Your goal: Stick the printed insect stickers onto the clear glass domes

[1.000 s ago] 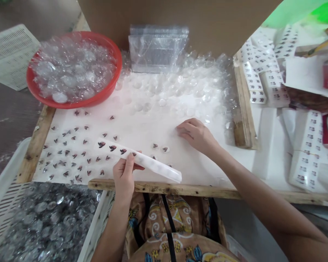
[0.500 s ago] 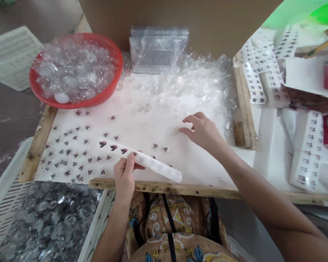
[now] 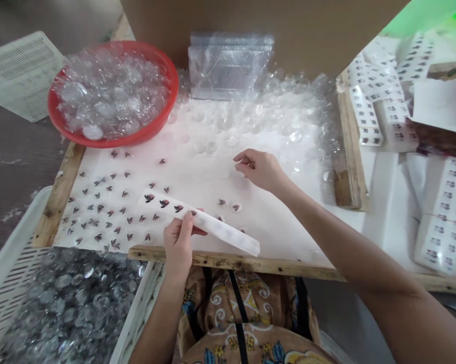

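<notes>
Your left hand (image 3: 178,246) clamps the printed strip (image 3: 223,233) toward six o'clock over the white board (image 3: 281,227); your right hand (image 3: 261,170), near the centre, has fingertips together, though I cannot tell whether they hold anything.

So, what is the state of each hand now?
Left hand: closed, holding the printed strip.
Right hand: partly curled; cannot tell whether it holds anything.

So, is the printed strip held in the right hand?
No, the left hand grips the printed strip, while the right hand is apart from it, over the white tabletop.
</notes>
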Tool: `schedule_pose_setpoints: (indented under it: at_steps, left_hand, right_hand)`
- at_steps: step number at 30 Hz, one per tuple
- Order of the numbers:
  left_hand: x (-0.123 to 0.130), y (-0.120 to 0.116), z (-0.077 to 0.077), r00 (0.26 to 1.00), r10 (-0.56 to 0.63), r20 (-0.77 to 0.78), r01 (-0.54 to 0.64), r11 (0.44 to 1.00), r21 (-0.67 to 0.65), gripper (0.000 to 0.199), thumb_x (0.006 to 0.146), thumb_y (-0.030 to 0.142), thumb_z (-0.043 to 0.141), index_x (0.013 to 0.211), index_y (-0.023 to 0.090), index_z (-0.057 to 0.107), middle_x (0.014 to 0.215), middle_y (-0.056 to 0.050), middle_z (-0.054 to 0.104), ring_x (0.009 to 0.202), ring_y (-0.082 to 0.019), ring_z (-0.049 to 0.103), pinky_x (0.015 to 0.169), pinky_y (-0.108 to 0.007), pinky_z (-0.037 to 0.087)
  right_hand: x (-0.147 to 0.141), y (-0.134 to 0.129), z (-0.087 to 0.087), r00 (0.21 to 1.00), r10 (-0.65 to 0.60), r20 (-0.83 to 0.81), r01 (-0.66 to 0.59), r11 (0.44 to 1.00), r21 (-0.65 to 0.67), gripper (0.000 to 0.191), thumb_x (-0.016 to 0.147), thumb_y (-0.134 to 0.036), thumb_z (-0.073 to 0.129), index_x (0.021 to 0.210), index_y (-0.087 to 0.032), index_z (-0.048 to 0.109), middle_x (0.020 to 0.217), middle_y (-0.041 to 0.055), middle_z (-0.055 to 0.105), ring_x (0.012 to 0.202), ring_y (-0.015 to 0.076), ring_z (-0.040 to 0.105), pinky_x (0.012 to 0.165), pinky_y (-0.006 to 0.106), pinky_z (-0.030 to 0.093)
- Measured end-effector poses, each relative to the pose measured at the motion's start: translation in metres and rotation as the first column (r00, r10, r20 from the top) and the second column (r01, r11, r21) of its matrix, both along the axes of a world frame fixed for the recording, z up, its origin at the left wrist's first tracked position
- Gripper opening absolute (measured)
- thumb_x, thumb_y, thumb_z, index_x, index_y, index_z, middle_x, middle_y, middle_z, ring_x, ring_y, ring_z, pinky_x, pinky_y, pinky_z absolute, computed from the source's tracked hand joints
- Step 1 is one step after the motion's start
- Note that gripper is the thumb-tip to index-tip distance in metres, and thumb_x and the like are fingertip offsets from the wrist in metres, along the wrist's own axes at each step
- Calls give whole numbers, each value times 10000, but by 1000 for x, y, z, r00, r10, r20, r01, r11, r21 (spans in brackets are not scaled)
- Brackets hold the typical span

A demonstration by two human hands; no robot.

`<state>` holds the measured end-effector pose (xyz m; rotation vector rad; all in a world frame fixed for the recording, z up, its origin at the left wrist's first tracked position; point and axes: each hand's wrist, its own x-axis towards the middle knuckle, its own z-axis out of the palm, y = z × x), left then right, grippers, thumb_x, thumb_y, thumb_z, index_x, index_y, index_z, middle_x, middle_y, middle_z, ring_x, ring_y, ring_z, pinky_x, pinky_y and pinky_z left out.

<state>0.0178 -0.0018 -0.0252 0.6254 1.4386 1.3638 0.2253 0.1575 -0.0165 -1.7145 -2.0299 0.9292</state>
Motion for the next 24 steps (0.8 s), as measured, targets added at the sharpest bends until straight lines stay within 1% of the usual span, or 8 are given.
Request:
schedule_pose_setpoints:
  at_steps: [2,5,9,13,17,20,22,24]
  left_hand:
    - [0,0,0,1000,-6,4,6,1000,-4,378,827,511,715,823,134,747,850,-90,796,594,-169,705,522,-260,588]
    - [0,0,1,1000,-16,14,16,1000,-6,377,820,509,724,830,134,751,850,-87,795,599,-169,703,529,-266,594]
    - [0,0,3,1000,-8,13,8,1000,-6,372,832,504,719,802,133,742,840,-84,793,612,-167,706,539,-256,593]
    - [-1,0,0,1000,14,-12,-14,1000,-6,371,833,507,716,817,137,741,834,-76,791,623,-170,709,549,-258,594]
    - [-2,0,-2,1000,-3,-10,3,1000,-10,376,826,511,719,829,136,747,827,-79,788,630,-177,711,551,-266,595]
    - [-1,0,-1,1000,8,1,-8,1000,-4,366,827,501,720,809,136,751,861,-81,791,627,-165,703,531,-249,582]
    - [-1,0,-1,1000,16,6,-16,1000,2,358,832,493,718,804,138,754,882,-80,793,630,-158,700,524,-239,575]
    - [-1,-1,-2,1000,17,11,-17,1000,-1,348,836,485,718,816,140,758,881,-76,794,614,-150,695,525,-237,574]
  right_hand:
    - [6,-1,7,999,-35,20,35,999,-13,151,877,-256,593,959,-188,700,940,77,701,676,172,615,692,342,492]
    - [-1,0,9,995,-53,89,40,989,143,168,878,-256,623,1000,-178,708,1103,118,661,692,170,604,737,370,493]
    - [-32,7,-1,979,119,167,-158,956,246,265,901,-208,597,1152,-167,671,1173,151,618,883,242,625,768,366,489]
    - [-53,15,-12,928,238,286,-311,919,243,262,916,-149,537,1138,-112,672,1165,199,617,1040,304,596,850,386,465]
    - [-51,25,-13,975,171,142,-199,957,211,270,927,-134,470,1105,-124,674,1074,160,678,929,245,634,812,348,470]
    - [-42,36,-6,995,91,-46,-90,995,31,264,904,-122,476,1070,-152,678,928,82,724,776,177,641,725,293,478]
    - [-35,41,1,998,46,-52,-46,999,0,210,888,-143,531,1019,-156,694,919,70,730,751,165,637,713,289,476]
    - [-26,40,8,1000,22,10,-23,997,76,151,871,-174,593,963,-160,711,957,77,728,759,169,633,735,304,471]
